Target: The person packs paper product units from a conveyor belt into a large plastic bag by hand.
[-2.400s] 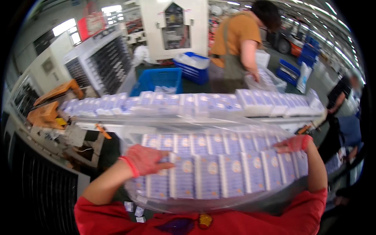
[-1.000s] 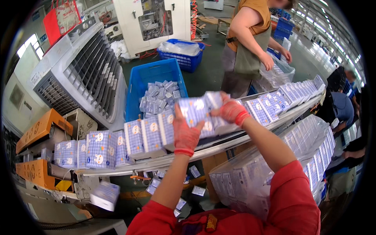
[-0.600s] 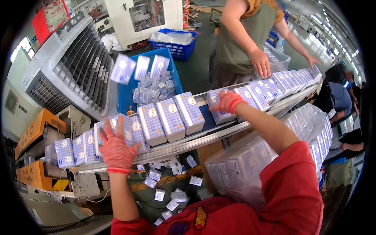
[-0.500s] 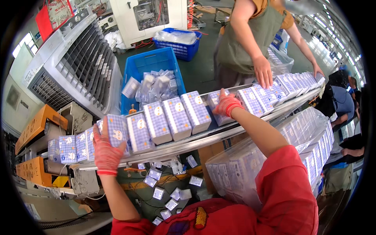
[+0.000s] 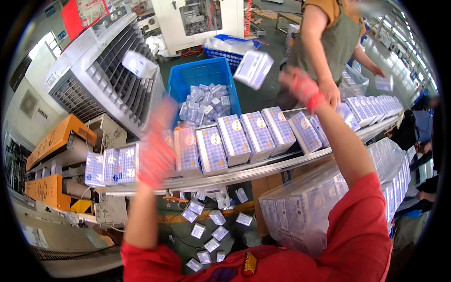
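Note:
A row of upright packs (image 5: 233,141) in purple-and-white checked wrapping, printed with rabbits, stands along a narrow conveyor (image 5: 263,170). My left hand (image 5: 159,148), in a red-pink glove, is smeared by motion in front of packs at the row's left part. Beyond the conveyor, my gloved right hand (image 5: 300,85) is raised, its fingers blurred. One pale pack (image 5: 253,69) hangs in the air left of my right hand, apart from it. Another pack (image 5: 139,64) is airborne above my left hand, in front of the air cooler.
Behind the conveyor, a blue bin (image 5: 176,82) holds many small packs. A co-worker's hand (image 5: 330,93) is at the row's right; a pack (image 5: 384,83) is by their other hand. Orange-sided machinery (image 5: 44,188) stands left. Bagged packs (image 5: 300,207) and fallen packs (image 5: 212,244) lie below.
Both my hands have lifted from the row, the right upward and away. Two packs are now in the air over the far side. The whole view has shifted slightly.

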The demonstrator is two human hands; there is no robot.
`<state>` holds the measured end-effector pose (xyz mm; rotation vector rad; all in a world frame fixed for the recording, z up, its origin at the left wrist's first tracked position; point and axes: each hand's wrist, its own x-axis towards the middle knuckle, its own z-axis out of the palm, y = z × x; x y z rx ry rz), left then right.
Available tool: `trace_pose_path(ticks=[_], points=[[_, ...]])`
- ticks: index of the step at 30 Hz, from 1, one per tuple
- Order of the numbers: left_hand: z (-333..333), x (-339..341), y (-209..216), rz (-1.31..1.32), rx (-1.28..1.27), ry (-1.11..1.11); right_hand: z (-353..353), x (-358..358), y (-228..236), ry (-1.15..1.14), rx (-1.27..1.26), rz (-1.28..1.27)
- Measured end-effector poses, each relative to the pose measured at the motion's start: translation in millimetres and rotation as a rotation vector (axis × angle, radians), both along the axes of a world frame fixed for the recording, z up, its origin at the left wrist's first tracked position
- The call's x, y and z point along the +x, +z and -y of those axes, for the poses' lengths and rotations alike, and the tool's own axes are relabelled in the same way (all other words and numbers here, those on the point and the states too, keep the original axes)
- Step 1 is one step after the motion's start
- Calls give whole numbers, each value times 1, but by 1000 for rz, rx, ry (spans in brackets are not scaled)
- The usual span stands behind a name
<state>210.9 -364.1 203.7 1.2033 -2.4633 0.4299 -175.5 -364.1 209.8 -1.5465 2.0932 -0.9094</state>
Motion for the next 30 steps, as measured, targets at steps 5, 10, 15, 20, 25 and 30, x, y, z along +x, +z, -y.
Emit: trace_pose_path(ticks=[5, 10, 15, 20, 25, 30], points=[[-66, -33, -63, -100, 171, 51, -58, 37, -59, 74, 229, 2], [-56, -29, -74, -48, -14, -84, -59, 43, -70, -101, 308, 6], [-79, 45, -93, -502, -45, 194, -64, -8, -67, -104, 287, -164], [-26, 111, -121, -249, 267, 645, -64, 9, -42, 23, 496, -235], [4, 124, -110, -471, 773, 765, -46, -4, -34, -45, 557, -253], [-31, 74, -103, -845, 590, 543, -44, -6, -42, -59, 605, -216]])
